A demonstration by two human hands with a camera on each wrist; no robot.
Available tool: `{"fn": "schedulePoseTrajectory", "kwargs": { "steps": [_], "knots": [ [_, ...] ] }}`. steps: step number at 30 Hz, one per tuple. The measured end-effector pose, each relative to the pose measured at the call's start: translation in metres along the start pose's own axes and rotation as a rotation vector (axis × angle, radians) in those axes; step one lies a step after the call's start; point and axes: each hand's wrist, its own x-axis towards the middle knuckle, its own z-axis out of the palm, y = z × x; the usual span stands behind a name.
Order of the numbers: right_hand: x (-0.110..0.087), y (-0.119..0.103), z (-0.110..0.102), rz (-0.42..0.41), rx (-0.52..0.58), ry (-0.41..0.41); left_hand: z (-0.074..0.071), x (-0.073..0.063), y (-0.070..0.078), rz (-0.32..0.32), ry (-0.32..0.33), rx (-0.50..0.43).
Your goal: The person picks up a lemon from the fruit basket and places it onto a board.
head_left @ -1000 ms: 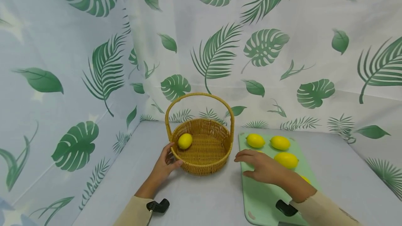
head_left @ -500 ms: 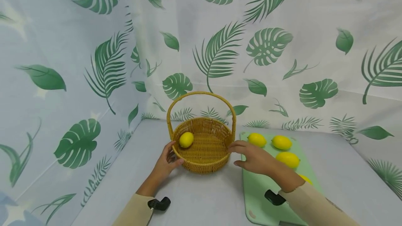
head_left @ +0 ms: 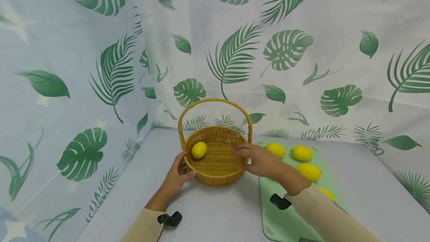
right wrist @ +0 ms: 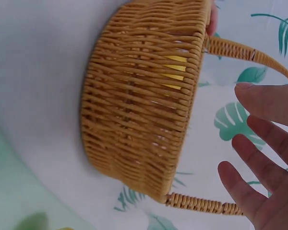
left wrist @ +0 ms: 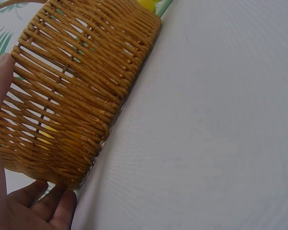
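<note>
A round wicker basket [head_left: 218, 180] with a tall arched handle stands on the table, one lemon [head_left: 199, 150] lying inside at its left. My left hand [head_left: 176, 174] holds the basket's left side; in the left wrist view its thumb is at the rim and its other fingers [left wrist: 50, 201] lie against the weave. Above the basket's right rim is my right hand [head_left: 263, 160], fingertips reaching over the opening. The right wrist view shows that hand's fingers [right wrist: 259, 155] spread, with nothing between them. Through the weave, some of the lemon's yellow shows.
To the right lies a light green cutting board [head_left: 282, 216]. On it are several lemons, among them a back lemon [head_left: 301, 153] and a middle lemon [head_left: 309, 171]; my right forearm passes over the board. A leaf-printed curtain [head_left: 231, 47] closes off the back and left.
My right hand has moved left from over the cutting board to above the basket's right rim. The left hand has stayed on the basket, and the lemon inside lies where it did.
</note>
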Motion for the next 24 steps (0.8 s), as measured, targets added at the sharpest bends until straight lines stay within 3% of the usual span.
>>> {"fn": "schedulePoseTrajectory", "kwargs": {
  "steps": [15,24],
  "knots": [
    [0.037,-0.001,0.012,-0.023,0.054,-0.047,-0.001,0.0,0.003,0.008,-0.006,0.007],
    [0.05,-0.001,0.022,-0.009,0.053,-0.065,-0.003,-0.006,0.022,0.009,-0.06,-0.053]
  ]
}}
